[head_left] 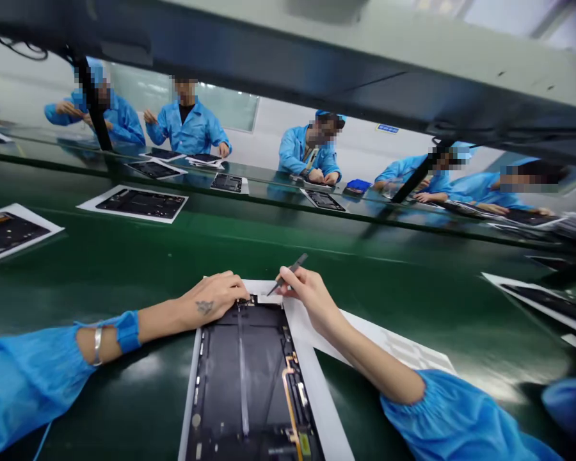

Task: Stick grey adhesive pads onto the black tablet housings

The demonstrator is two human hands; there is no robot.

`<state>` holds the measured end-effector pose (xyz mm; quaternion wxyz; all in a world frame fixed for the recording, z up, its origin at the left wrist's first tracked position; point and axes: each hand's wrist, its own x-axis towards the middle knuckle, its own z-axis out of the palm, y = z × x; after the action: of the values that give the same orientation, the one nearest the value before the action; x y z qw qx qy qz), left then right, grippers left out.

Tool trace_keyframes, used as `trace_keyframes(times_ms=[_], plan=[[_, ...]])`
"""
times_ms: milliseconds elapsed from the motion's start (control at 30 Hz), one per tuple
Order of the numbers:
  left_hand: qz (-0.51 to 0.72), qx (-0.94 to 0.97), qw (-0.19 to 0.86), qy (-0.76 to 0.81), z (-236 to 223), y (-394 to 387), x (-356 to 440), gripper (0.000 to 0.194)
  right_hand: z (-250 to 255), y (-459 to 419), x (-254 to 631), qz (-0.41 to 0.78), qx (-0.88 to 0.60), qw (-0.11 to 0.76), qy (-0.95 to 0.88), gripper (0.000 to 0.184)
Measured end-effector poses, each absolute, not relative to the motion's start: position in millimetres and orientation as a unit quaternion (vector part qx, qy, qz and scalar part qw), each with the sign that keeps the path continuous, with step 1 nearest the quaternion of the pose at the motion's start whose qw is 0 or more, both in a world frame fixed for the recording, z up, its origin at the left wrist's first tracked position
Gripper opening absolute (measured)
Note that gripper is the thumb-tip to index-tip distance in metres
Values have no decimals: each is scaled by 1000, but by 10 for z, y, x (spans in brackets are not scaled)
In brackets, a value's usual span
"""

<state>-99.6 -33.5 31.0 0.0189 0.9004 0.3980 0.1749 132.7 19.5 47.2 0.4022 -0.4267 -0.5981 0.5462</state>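
A tablet housing point(264, 378) with its black inside facing up lies on a white sheet point(327, 410) in front of me. My left hand point(216, 298) is at its top left corner, fingers bent and pressed together; whatever sits under the fingertips is hidden. My right hand point(307, 291) holds dark tweezers point(295, 264) at a slant. Their tip points down at a small white strip point(270, 299) along the housing's top edge. An orange flex cable point(289, 390) runs down the right side of the housing.
More housings on white sheets lie at the left point(141, 203) and at the right point(552, 301) of the green bench point(125, 269). A white sheet point(393, 342) extends under my right forearm. Overhead runs a grey beam point(288, 70). Several people in blue work opposite.
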Motion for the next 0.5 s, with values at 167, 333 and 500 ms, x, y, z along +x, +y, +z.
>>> trace_keyframes(times_ms=[167, 333, 500], plan=[[194, 901, 16, 388, 290, -355, -980, 32, 404, 171, 1386, 550, -456, 387, -583, 51], [209, 904, 10, 374, 260, -348, -958, 31, 481, 214, 1365, 574, -461, 351, -578, 52], [208, 902, 17, 377, 268, -360, -952, 34, 525, 247, 1378, 589, -461, 322, -580, 52]])
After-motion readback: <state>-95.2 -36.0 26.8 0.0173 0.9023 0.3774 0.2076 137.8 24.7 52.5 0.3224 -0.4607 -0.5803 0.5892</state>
